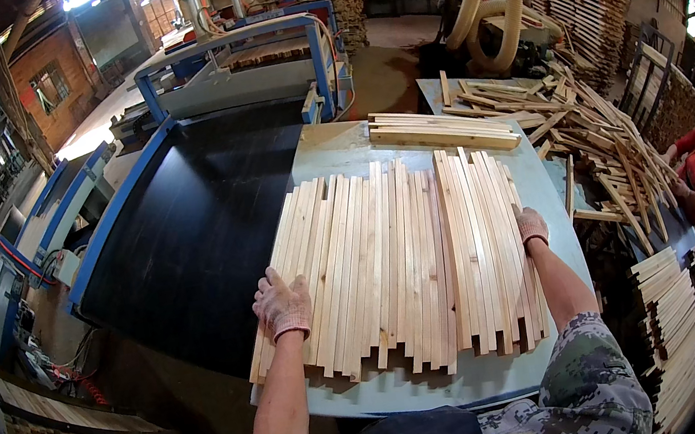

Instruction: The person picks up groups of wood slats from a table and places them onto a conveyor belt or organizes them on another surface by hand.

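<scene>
Left gloved hand (pixel 282 304) lies flat, fingers spread, on the near-left edge of the row of pale wooden slats (pixel 391 264); right gloved hand (pixel 532 226) presses its far-right edge. Slats run lengthwise away from the person, between both hands, on the grey table (pixel 338 151).

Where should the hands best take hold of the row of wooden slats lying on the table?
Probably at its two outer long edges, from left and right: the row of wooden slats lies flat, loose, side by side. The left hand and right hand already rest there.
</scene>
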A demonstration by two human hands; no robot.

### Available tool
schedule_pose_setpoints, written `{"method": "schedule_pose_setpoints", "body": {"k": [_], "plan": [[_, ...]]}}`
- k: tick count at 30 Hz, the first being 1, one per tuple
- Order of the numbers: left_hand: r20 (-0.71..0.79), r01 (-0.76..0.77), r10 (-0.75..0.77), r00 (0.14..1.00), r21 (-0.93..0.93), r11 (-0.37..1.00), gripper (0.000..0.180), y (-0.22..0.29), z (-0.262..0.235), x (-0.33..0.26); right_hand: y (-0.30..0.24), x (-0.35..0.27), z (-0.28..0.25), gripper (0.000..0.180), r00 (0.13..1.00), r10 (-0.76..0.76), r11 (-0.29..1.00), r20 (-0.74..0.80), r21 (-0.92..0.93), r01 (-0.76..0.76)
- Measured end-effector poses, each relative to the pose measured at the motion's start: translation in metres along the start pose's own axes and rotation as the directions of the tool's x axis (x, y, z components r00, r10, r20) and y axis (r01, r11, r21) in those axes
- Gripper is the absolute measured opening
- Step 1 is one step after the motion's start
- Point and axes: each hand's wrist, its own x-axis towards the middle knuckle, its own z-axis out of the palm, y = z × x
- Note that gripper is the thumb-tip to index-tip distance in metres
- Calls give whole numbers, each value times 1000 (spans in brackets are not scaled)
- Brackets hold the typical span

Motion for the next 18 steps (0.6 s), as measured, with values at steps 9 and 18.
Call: {"method": "schedule_pose_setpoints", "body": {"k": [9,18], "plan": [[2,-3,3,1000,6,1000,77,-2,3,1,-1,-1,0,77,1000,11,1000,-8,6,-11],[3,1,-1,1000,6,1000,77,0,2,2,1,2,1,76,1000,10,1000,-13,6,-10]]}}
